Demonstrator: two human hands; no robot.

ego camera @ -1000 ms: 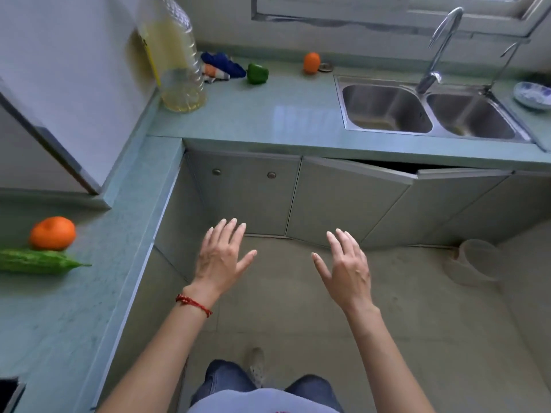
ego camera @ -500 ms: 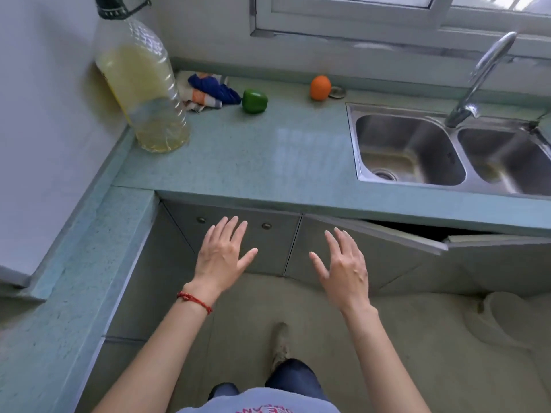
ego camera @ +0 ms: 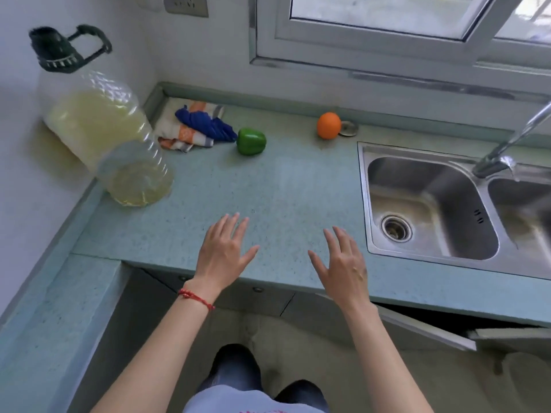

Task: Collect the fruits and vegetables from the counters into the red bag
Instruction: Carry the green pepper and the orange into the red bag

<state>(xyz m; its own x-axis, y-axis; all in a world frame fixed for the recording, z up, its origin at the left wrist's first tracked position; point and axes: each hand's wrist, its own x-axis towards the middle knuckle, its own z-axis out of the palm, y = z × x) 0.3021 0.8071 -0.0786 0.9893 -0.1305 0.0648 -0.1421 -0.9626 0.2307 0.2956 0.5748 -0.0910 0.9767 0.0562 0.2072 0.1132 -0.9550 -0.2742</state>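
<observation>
A green bell pepper [ego camera: 251, 141] lies on the pale green counter [ego camera: 283, 186], beside a crumpled cloth. An orange [ego camera: 328, 125] sits further back, close to the wall and left of the sink. My left hand [ego camera: 223, 253] and my right hand [ego camera: 340, 262] hover over the counter's front edge, fingers spread, holding nothing. Both are well short of the pepper and the orange. No red bag is in view.
A large plastic jug of yellow oil [ego camera: 104, 135] stands at the back left corner. A blue, orange and white cloth [ego camera: 195, 126] lies beside the pepper. A steel double sink [ego camera: 432, 210] with a tap [ego camera: 507, 147] fills the right. A cabinet door [ego camera: 423, 329] below hangs ajar.
I have stepped closer to the counter, and both open hands now reach over its front edge. The orange and bitter gourd on the left counter have left the view.
</observation>
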